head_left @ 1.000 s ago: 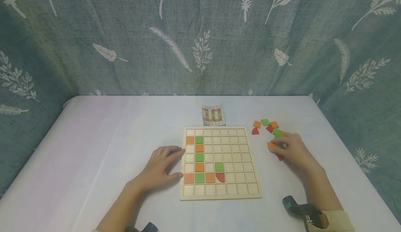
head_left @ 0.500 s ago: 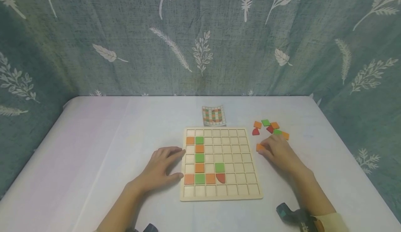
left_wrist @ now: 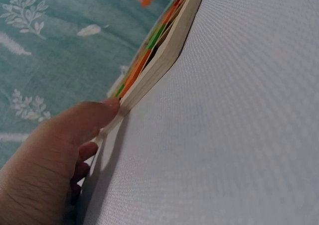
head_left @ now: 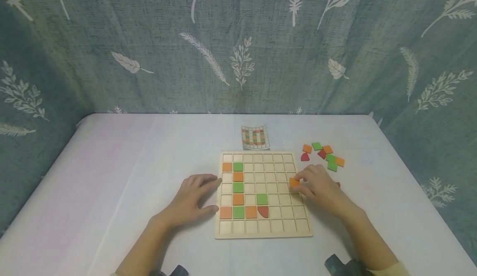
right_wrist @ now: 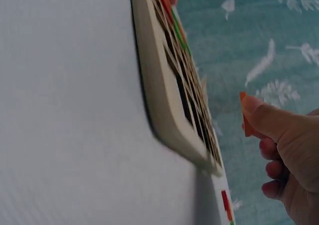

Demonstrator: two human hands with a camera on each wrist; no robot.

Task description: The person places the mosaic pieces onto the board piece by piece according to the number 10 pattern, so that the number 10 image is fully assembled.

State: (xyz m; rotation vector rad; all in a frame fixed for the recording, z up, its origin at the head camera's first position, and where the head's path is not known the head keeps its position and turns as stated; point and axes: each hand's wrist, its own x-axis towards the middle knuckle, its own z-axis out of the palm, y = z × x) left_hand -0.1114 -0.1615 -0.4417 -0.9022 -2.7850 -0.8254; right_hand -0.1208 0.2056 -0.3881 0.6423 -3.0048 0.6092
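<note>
A wooden grid board (head_left: 276, 212) lies flat on the table, with orange and green square tiles and one red quarter-round tile (head_left: 263, 211) set in its left part. My left hand (head_left: 193, 197) rests at the board's left edge, its thumb and index finger touching the rim; the left wrist view has the thumb (left_wrist: 104, 113) against that edge. Between thumb and fingers, my right hand (head_left: 321, 187) pinches an orange square tile (head_left: 294, 183) over the board's right side. In the right wrist view this tile (right_wrist: 245, 119) is held edge-on above the board.
Several loose tiles, among them a green square (head_left: 332, 166) and a red quarter-round (head_left: 304, 157), lie right of the board. A small pattern card (head_left: 255, 137) sits just behind it. One red tile is mostly hidden behind my right hand. A leaf-print curtain (head_left: 238, 52) hangs behind the table.
My right hand has moved left from the loose tiles to the board's right side, carrying the orange tile. My left hand has stayed at the board's edge.
</note>
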